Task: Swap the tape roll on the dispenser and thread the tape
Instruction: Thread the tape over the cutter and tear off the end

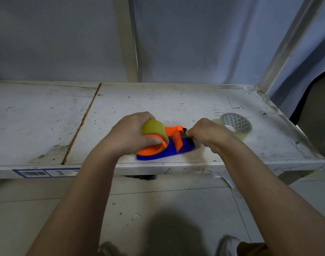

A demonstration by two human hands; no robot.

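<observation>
Nearest, two bare forearms reach up from the bottom of the view toward the front edge of the bench (176,166), a scuffed white surface marked with black scratches. On that front face, toward the left, sits a blue-bordered label (45,172) with a barcode and the digit 3.

Just behind the front edge, about midway along it, the tape dispenser (174,145) rests on the bench, with a blue base and orange upper parts. The left hand (128,134) is closed around the yellowish tape roll (154,129) seated at the dispenser's left end, with fingers curled over the top of the roll and the thumb lying along its near face, against the orange hub. The right hand (206,132) is clenched in a pinch at the dispenser's right end, fingertips pressed together beside the dark toothed cutter (190,141); whether tape lies between them cannot be told, because the spot is small and blurred.

Just beyond the right hand, nearer the right edge of the bench, a second roll (235,125) of clear tape lies apart from the dispenser, its core printed with a grey triangle pattern.

A rusty seam (82,124) runs from the front edge to the back edge on the left part of the bench. Behind the back edge stands a grey wall with a pale upright post (126,43).
</observation>
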